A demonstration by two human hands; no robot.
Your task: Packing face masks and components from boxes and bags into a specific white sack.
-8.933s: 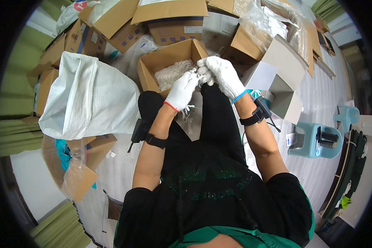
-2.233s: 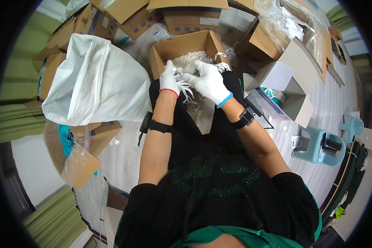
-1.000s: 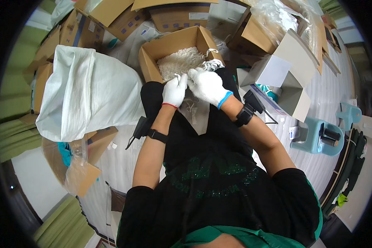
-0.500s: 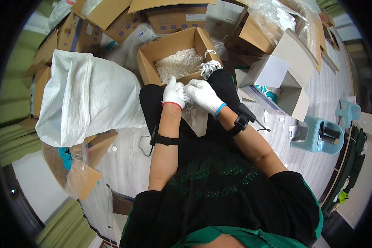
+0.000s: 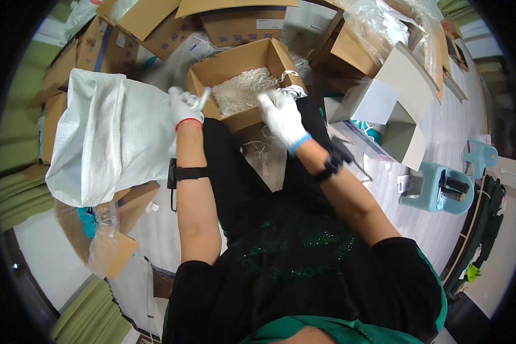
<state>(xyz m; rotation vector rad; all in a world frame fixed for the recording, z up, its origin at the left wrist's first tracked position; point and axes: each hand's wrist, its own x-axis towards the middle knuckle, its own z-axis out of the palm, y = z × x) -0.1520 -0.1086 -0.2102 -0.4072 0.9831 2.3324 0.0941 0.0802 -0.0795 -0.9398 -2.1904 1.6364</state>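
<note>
Hands apart: our left hand [image 5: 186, 106] pinches a white piece by the sack [image 5: 106, 137], right hand [image 5: 282, 114] grabs cords [image 5: 286, 90] at the box [image 5: 242, 86] rim; we're mid-sorting, next likely bagging it.

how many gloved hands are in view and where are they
2. The left hand is by the white woven sack, pinching a small white piece. The right hand is at the near edge of the open cardboard box of white pieces. No other hands show.
</note>
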